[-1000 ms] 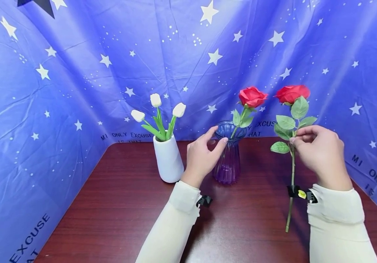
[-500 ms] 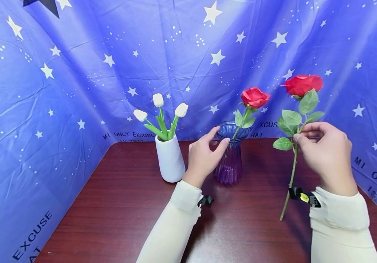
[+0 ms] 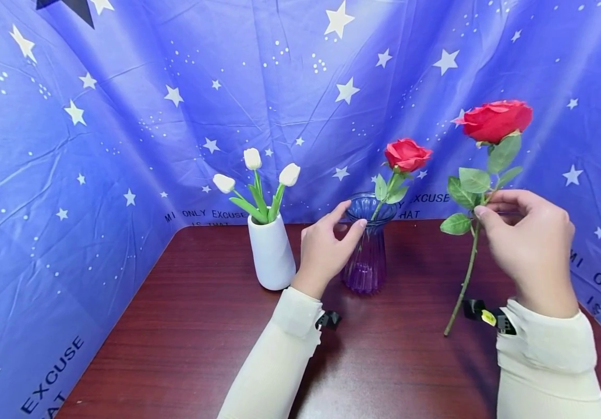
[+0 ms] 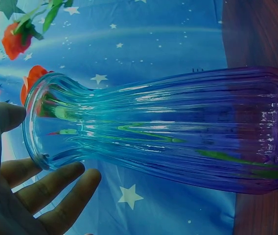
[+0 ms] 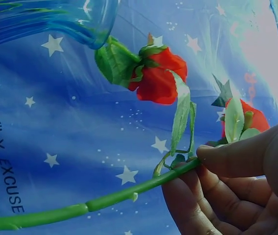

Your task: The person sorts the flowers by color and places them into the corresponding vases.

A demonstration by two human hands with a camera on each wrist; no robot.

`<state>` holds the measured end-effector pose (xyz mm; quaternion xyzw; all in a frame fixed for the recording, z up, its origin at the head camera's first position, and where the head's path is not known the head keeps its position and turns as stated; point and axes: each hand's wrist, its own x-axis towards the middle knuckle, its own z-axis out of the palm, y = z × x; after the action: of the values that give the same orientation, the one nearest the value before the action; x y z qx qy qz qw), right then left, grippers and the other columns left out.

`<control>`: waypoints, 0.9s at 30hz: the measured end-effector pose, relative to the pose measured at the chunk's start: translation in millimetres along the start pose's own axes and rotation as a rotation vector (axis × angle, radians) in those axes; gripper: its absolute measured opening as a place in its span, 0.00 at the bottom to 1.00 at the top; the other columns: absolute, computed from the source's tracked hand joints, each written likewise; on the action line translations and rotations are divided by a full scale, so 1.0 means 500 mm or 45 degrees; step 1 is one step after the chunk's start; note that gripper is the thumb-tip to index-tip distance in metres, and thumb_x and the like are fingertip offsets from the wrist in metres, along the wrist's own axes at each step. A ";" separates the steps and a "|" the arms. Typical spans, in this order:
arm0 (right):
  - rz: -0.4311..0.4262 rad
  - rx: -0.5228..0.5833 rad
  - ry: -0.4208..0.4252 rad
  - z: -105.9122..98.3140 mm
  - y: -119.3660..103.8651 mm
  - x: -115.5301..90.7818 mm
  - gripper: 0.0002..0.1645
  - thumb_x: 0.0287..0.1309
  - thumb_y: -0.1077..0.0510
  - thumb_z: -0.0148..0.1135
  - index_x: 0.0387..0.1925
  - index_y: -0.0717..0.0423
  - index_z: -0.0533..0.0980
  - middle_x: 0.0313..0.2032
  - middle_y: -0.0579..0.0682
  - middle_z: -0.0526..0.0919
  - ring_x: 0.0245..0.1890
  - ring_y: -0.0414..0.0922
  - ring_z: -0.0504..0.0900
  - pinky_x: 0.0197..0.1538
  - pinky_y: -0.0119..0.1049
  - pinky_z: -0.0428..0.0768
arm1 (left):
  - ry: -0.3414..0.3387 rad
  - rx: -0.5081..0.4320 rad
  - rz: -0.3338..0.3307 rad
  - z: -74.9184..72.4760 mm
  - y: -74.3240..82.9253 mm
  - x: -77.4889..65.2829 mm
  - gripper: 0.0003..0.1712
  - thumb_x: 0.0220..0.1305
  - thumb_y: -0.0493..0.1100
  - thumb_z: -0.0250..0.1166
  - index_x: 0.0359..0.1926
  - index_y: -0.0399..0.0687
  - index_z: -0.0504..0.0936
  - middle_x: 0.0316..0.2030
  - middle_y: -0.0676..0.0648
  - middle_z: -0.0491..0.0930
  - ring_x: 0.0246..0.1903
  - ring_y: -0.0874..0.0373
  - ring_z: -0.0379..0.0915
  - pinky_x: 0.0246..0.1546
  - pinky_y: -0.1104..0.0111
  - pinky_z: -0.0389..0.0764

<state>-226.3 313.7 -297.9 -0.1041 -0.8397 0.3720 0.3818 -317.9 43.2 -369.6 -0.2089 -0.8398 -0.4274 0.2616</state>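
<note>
Between thumb and fingers, my left hand (image 3: 326, 250) holds the rim of a blue-and-purple glass vase (image 3: 366, 270). The left wrist view shows the thumb on one side of the vase's lip and the other fingers opposite. One red rose (image 3: 407, 155) stands in this vase, leaning right. My right hand (image 3: 533, 244) pinches a second red rose (image 3: 497, 120) by its stem just below the leaves. That rose is in the air to the right of the vase, its stem (image 5: 129, 192) slanting down and left in the head view.
A white vase (image 3: 271, 259) with several white tulips (image 3: 252, 158) stands left of my left hand. Blue star-printed cloth (image 3: 300, 105) hangs behind and along both sides of the dark red wooden table (image 3: 201, 349).
My right hand has moved slightly up and right, raising the rose; its stem end has swung left. My left hand stays at the glass vase's rim.
</note>
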 end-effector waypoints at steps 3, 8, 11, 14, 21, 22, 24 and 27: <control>-0.002 0.030 0.035 -0.004 -0.008 -0.003 0.14 0.59 0.57 0.69 0.46 0.55 0.86 0.23 0.11 0.73 0.22 0.16 0.73 0.31 0.18 0.66 | 0.000 -0.008 0.002 0.000 0.001 0.001 0.31 0.69 0.65 0.62 0.68 0.63 0.79 0.47 0.56 0.90 0.47 0.62 0.85 0.61 0.50 0.74; -0.043 0.066 0.106 -0.011 -0.022 -0.012 0.10 0.59 0.58 0.69 0.43 0.56 0.85 0.24 0.12 0.74 0.24 0.17 0.73 0.35 0.20 0.66 | 0.003 -0.004 0.004 0.001 0.000 0.001 0.31 0.69 0.66 0.62 0.68 0.62 0.79 0.47 0.55 0.90 0.47 0.61 0.85 0.60 0.50 0.74; -0.056 0.124 0.139 -0.015 -0.030 -0.016 0.05 0.59 0.60 0.69 0.38 0.52 0.84 0.24 0.15 0.75 0.26 0.17 0.75 0.38 0.19 0.67 | 0.000 -0.007 0.002 0.001 -0.001 0.001 0.32 0.69 0.66 0.62 0.68 0.62 0.79 0.47 0.55 0.90 0.48 0.60 0.85 0.60 0.50 0.74; -0.063 0.194 0.166 -0.019 -0.034 -0.020 0.08 0.58 0.62 0.69 0.34 0.45 0.82 0.25 0.18 0.77 0.27 0.18 0.78 0.40 0.18 0.70 | -0.004 -0.009 -0.004 0.002 -0.002 -0.001 0.32 0.69 0.66 0.62 0.68 0.62 0.79 0.46 0.55 0.90 0.48 0.59 0.85 0.60 0.50 0.74; -0.069 0.319 0.226 -0.028 -0.044 -0.022 0.07 0.55 0.64 0.72 0.34 0.49 0.84 0.26 0.26 0.82 0.27 0.23 0.82 0.42 0.15 0.76 | -0.004 -0.005 -0.006 -0.001 0.000 -0.002 0.31 0.69 0.65 0.62 0.68 0.62 0.79 0.48 0.55 0.90 0.50 0.60 0.85 0.61 0.50 0.74; -0.065 0.339 0.235 -0.029 -0.046 -0.022 0.07 0.55 0.64 0.72 0.35 0.51 0.85 0.27 0.27 0.82 0.27 0.24 0.83 0.42 0.15 0.77 | -0.004 -0.006 -0.003 -0.002 0.000 -0.001 0.31 0.69 0.65 0.62 0.68 0.62 0.79 0.47 0.55 0.90 0.49 0.60 0.85 0.61 0.51 0.74; -0.063 0.381 0.255 -0.033 -0.049 -0.024 0.07 0.55 0.65 0.72 0.36 0.54 0.86 0.27 0.30 0.84 0.26 0.26 0.84 0.40 0.16 0.78 | -0.004 -0.008 -0.001 -0.002 0.001 -0.001 0.31 0.69 0.65 0.62 0.68 0.62 0.79 0.47 0.55 0.90 0.48 0.60 0.85 0.61 0.51 0.74; -0.057 0.444 0.294 -0.037 -0.055 -0.026 0.09 0.54 0.67 0.71 0.38 0.55 0.86 0.28 0.33 0.85 0.26 0.29 0.85 0.37 0.17 0.79 | -0.006 -0.012 0.000 -0.002 0.002 -0.001 0.31 0.69 0.65 0.62 0.69 0.61 0.79 0.46 0.55 0.90 0.47 0.61 0.86 0.61 0.51 0.75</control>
<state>-201.0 298.4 -278.0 -0.0597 -0.7154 0.4888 0.4957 -316.8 42.9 -368.8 -0.2113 -0.8384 -0.4309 0.2584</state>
